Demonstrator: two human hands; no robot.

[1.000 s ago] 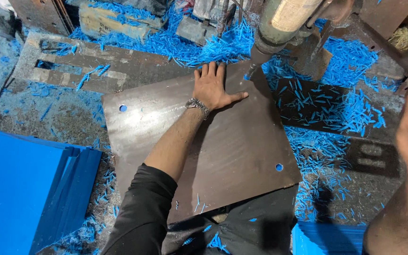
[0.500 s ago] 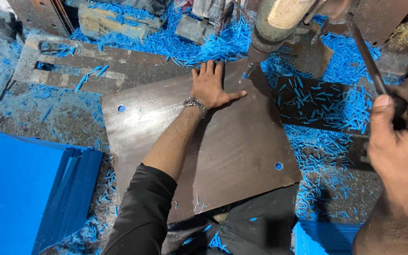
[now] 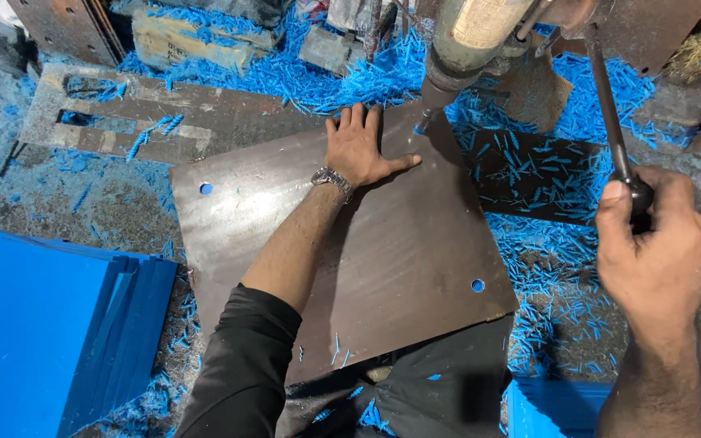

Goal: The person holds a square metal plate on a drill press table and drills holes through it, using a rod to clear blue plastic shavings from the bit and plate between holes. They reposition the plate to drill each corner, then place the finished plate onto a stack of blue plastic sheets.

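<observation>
A grimy metal bench (image 3: 83, 211) is seen strewn with blue shavings (image 3: 553, 268). Blue sheets (image 3: 34, 324) are stacked at its left edge. A slotted steel plate (image 3: 123, 122) and a worn block (image 3: 196, 40) are laid along the far edge.

One square dark metal plate (image 3: 383, 259) with two round drilled holes (image 3: 206, 188), one stack of blue plastic sheets (image 3: 50, 324), two hands (image 3: 363, 150)
</observation>
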